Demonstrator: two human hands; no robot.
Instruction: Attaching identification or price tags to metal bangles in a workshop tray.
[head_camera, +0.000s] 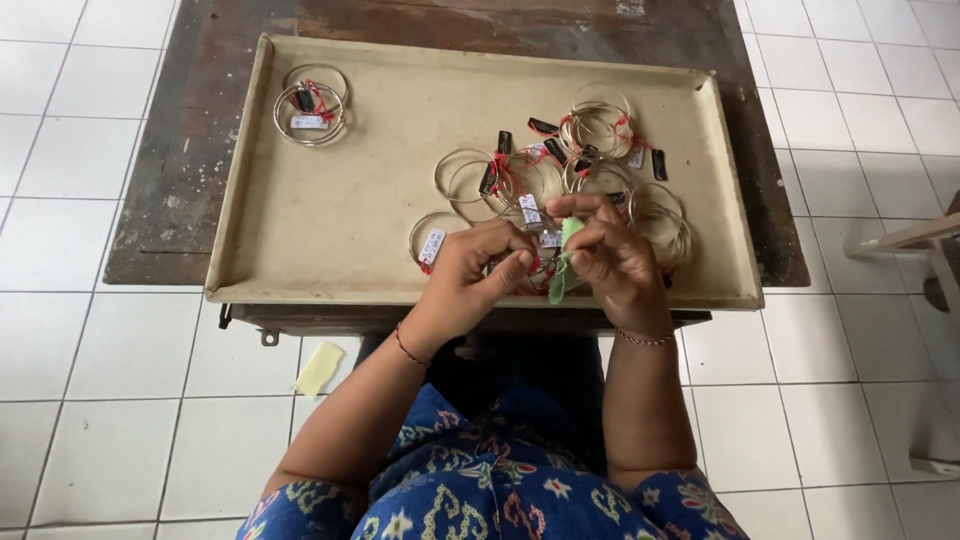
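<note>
At the far left of the beige metal tray (330, 215), in its upper corner, lies one small bundle of silver bangles (311, 103), tied with red thread and carrying a white tag, well apart from everything else. The tray stands on a dark worn wooden table (190, 180), and on the white tiled floor below its left edge lies a small yellow piece of paper (318, 369). Moving toward the middle, another bundle with a white tag (432, 243) rests just beside the left hand (478, 275). This hand has its fingers curled and pressed together, and the fingertips pinch something small at the near edge of the tray; I cannot tell exactly what, because the fingers cover it. Behind the hands, a loose heap of bangle sets (560, 165) with red threads, white tags and small black labels spreads over the middle and right part of the tray. The right hand (610, 258) is touching the left one, and its thumb and fingers pinch a light green strip (566, 262), which hangs down between the two hands over the tray's front rim. Further bangles (668, 222) lie just to the right of this hand.
</note>
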